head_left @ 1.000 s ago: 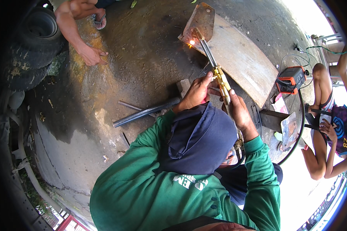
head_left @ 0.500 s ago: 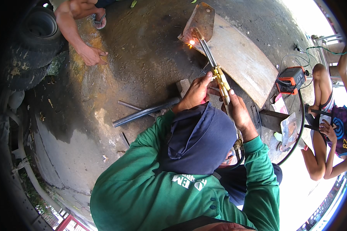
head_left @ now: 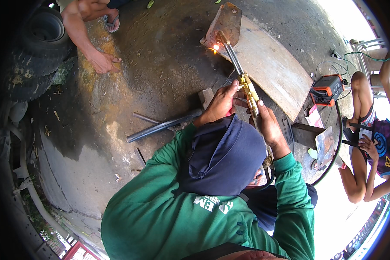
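Neither of my hands shows. In front of me crouches another person in a green long-sleeved shirt and a dark blue head covering. That person's left hand and right hand are wrapped round a brass cutting torch. Its tip points up and away, at the near left edge of a rusty steel plate. A bright orange glow with small sparks burns at that edge. Under the plate lies a larger, curved sheet of metal.
Dark pipes lie on the concrete left of the torch. A second person's hand hangs at the upper left beside tyres. An orange-and-black machine with cables stands at right, near a seated person and a metal channel piece.
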Demonstrator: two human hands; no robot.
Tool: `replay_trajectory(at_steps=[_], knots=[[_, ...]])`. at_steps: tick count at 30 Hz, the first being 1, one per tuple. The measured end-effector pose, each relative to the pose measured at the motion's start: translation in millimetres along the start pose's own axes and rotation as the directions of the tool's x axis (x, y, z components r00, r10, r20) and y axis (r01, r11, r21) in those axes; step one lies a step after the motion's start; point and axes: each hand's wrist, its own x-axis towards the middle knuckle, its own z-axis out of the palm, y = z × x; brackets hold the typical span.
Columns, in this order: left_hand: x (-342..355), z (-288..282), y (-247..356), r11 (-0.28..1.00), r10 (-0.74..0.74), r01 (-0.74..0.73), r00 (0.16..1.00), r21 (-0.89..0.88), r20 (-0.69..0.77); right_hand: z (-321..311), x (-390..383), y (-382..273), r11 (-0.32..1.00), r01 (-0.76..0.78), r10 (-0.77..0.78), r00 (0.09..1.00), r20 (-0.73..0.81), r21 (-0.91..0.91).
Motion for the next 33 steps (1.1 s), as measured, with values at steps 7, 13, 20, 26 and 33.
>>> replay_trajectory(at_steps=[7, 13, 20, 26, 33], knots=[[2.6, -3.1, -3.5, 1.0, 0.003, -0.003, 1.0, 0.016, 0.005, 1.1, -0.2, -2.4, 1.0, -0.012, 0.012, 1.0, -0.006, 0.002], [2.5, -4.1, -4.3, 1.0, 0.004, -0.004, 1.0, 0.012, 0.009, 0.9, 1.2, -0.4, 1.0, -0.017, 0.017, 1.0, -0.003, -0.005], [3.3, -5.0, -5.5, 0.999, 0.015, -0.015, 1.0, 0.032, 0.017, 0.1, 1.7, 0.8, 1.0, -0.011, 0.01, 1.0, -0.004, -0.016], [3.5, -5.0, -5.4, 0.999, 0.006, -0.007, 1.0, 0.046, 0.006, 1.0, 1.1, -0.5, 1.0, -0.003, 0.003, 1.0, -0.001, -0.001], [4.6, -6.5, -6.5, 0.999, 0.0, 0.0, 1.0, 0.046, 0.002, 1.4, 0.3, -2.0, 1.0, -0.018, 0.018, 1.0, -0.007, 0.006]])
